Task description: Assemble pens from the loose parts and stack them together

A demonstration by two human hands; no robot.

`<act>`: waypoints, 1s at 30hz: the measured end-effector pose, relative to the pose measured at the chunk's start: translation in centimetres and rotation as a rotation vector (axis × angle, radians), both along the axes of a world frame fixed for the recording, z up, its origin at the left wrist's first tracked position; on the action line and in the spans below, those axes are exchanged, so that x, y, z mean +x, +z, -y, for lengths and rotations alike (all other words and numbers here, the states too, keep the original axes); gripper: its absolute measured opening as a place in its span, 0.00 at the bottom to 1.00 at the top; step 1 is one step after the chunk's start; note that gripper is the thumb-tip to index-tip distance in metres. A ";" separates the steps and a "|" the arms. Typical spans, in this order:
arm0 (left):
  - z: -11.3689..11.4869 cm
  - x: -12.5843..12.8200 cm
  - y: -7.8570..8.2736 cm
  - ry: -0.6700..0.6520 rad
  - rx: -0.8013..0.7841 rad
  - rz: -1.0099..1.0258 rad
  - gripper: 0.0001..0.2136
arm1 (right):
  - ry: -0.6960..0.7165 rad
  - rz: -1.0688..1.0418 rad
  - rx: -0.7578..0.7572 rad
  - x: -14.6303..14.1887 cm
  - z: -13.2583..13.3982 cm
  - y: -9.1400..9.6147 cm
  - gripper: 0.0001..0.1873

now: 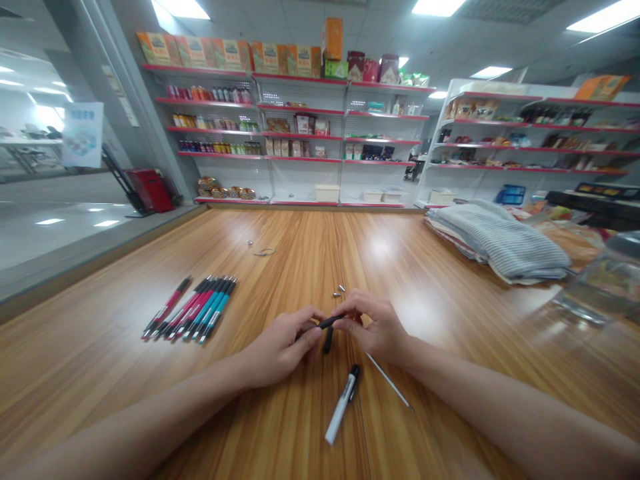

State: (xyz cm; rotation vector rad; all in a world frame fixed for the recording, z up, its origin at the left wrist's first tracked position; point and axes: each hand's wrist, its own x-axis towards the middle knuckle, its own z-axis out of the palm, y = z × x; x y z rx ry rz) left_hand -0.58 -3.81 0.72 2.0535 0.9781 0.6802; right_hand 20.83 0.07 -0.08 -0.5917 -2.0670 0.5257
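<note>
Between my two hands is a slim black pen part (330,321), held level above the wooden table. My left hand (285,343) pinches its left end with thumb and fingers; my right hand (377,327) grips the right end. Just below it a short black piece (328,340) shows, partly hidden by the fingers. A white pen barrel with a black clip end (343,405) lies nearer to me. Right of that is a thin pen refill (391,383), its upper end near my right hand. Two small metal tips (339,291) lie just beyond my fingers.
Several pink and blue pens (195,310) lie in a row on the left of the table (250,427). Farther back are a thin ring-like bit (265,252) and a tiny metal piece (249,243). Folded striped cloths (500,237) and a clear jar (605,280) stand right. Stocked shelves (300,160) line the back.
</note>
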 end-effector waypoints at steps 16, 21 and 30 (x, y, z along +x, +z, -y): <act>0.0 -0.2 -0.4 0.092 0.389 -0.284 0.07 | -0.028 0.217 0.271 -0.1 -0.1 0.1 0.06; 0.1 -0.1 -0.6 0.120 0.393 -0.300 0.08 | -0.042 0.244 0.269 0.0 -0.2 0.2 0.07; 0.0 -0.1 -0.4 0.070 0.458 -0.376 0.09 | -0.009 0.293 0.340 -0.1 -0.2 0.3 0.08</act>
